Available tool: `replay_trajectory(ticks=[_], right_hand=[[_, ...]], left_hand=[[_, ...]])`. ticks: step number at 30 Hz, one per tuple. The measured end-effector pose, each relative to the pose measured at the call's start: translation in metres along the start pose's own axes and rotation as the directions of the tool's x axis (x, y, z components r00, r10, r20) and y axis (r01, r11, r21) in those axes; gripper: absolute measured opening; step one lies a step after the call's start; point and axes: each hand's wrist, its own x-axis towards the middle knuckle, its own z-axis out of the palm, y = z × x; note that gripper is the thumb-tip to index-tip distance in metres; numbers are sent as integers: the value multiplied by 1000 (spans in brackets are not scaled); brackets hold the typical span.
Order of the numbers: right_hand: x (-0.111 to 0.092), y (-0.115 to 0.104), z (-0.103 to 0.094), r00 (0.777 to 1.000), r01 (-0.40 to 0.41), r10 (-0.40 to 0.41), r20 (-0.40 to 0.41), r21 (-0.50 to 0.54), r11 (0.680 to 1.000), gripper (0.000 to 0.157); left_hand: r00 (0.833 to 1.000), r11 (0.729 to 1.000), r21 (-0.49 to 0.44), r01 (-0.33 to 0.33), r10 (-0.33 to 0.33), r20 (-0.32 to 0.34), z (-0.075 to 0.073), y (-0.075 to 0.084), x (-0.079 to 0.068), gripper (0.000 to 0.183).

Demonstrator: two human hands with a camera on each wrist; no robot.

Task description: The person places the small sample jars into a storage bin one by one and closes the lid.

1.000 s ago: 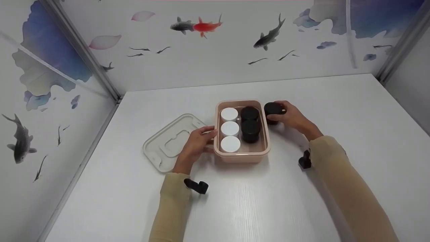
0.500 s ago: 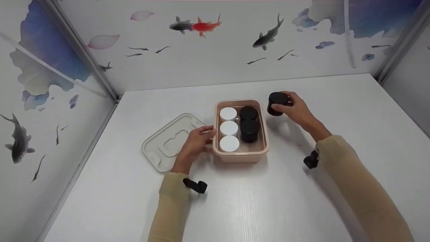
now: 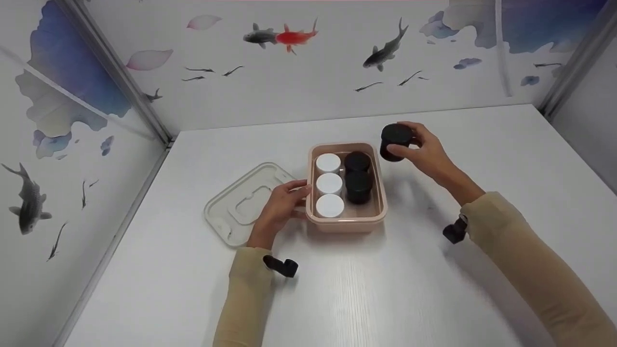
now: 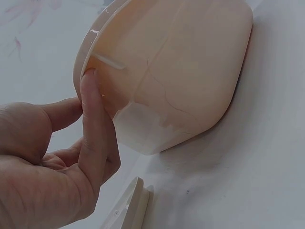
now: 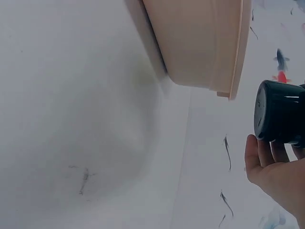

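In the head view my right hand (image 3: 429, 154) grips a black lidded jar (image 3: 396, 137) by its side, thumb in front and fingers behind. The jar is upright, lifted off the table to the right of a pink plastic box (image 3: 348, 226). The right wrist view shows the jar's dark glossy body and base (image 5: 281, 112) above the fingers. My left hand (image 3: 279, 207) rests its fingertips against the box's left wall, right below the rim, as the left wrist view also shows. Inside the box stand white-lidded jars (image 3: 329, 184) on the left and two black jars (image 3: 358, 185) on the right.
A pale translucent lid (image 3: 226, 212) lies flat on the white table (image 3: 337, 299) left of the box, partly behind the left hand. White panels with painted fish (image 3: 385, 50) enclose the table at the back and sides.
My right hand has lifted the black jar from the table beside the box, moving it up and back. The left hand and the box have stayed in place.
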Motion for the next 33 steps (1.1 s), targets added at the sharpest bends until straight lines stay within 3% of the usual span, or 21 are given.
replay_trajectory(ticks=[8, 21, 33], right_hand=[[-8, -14, 7, 998, 57, -57, 24, -21, 998, 70], [-23, -30, 19, 987, 91, -98, 127, 57, 994, 68], [-30, -34, 26, 971, 134, -123, 205, -42, 990, 63]], left_hand=[[1000, 1000, 3, 10, -9, -11, 0, -2, 1, 43], [1000, 1000, 3, 3, -3, -9, 0, -4, 0, 46], [1000, 1000, 14, 12, -12, -1, 0, 0, 2, 45]])
